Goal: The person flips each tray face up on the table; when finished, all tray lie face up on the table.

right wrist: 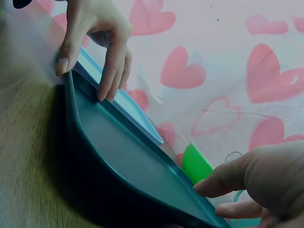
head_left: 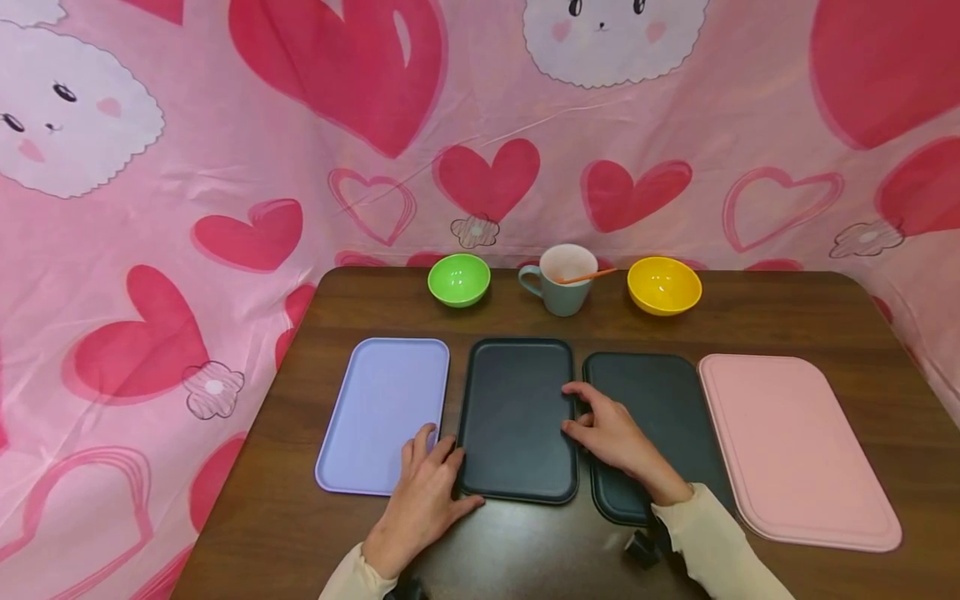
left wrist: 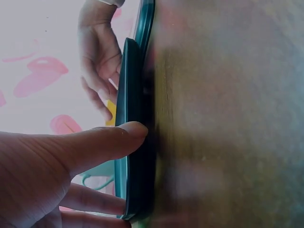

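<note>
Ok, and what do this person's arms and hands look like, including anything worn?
Long cream sleeves reach both wrists. The left hand and right hand are bare, with no gloves or rings visible. A small black block shows by the right wrist; a dark piece shows by the left, cut off by the frame.

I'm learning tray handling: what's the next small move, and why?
I'd probably give the dark tray beside the lavender tray a gentle straightening nudge: the left hand touches the dark tray's near-left corner, the right hand is at its right edge.
</note>
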The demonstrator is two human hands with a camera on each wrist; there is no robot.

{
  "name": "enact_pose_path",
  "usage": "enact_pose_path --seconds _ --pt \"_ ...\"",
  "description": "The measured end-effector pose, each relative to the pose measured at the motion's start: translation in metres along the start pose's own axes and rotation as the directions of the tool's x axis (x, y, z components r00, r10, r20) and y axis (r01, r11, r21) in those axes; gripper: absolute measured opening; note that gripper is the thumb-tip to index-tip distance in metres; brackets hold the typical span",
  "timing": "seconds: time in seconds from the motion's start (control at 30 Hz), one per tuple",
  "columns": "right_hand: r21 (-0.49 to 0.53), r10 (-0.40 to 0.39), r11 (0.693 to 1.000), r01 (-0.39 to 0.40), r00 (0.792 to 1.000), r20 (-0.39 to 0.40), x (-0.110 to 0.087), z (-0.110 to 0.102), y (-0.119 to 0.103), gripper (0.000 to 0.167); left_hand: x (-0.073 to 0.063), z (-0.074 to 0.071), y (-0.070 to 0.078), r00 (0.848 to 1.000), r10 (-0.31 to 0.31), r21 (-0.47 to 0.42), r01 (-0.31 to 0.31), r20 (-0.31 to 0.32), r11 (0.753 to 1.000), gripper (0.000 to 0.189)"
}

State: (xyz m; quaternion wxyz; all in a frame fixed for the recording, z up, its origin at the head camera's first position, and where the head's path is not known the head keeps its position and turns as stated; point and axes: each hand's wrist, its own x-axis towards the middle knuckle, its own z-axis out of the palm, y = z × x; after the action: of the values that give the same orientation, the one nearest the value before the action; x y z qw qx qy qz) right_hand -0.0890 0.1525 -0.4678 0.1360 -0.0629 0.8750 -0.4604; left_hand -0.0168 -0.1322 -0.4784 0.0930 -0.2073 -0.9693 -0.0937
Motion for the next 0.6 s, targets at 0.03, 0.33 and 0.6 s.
enact_pose_path --seconds 0.03,0.33,0.6 --pt "-0.003 -0.003 1.0 0.003 1.0 0.002 -0.0001 0.0009 -0.0008 0.052 -0.0005 0.0001 -0.0005 1.0 0.0 0.005 0.0 -0.002 1.0 0.064" --pt "0.021 0.039 0.999 -0.039 0.999 0.014 0.0018 0.0042 -0.0062 0.053 -0.0034 0.0003 -0.0024 1.0 0.0 0.004 0.0 0.006 1.0 0.06" --pt "0.028 0.037 0.999 -0.037 0.999 0.002 0.0022 0.0048 -0.0079 0.054 -0.0075 -0.0001 -0.0028 0.999 0.049 0.001 -0.049 -0.014 0.999 0.049"
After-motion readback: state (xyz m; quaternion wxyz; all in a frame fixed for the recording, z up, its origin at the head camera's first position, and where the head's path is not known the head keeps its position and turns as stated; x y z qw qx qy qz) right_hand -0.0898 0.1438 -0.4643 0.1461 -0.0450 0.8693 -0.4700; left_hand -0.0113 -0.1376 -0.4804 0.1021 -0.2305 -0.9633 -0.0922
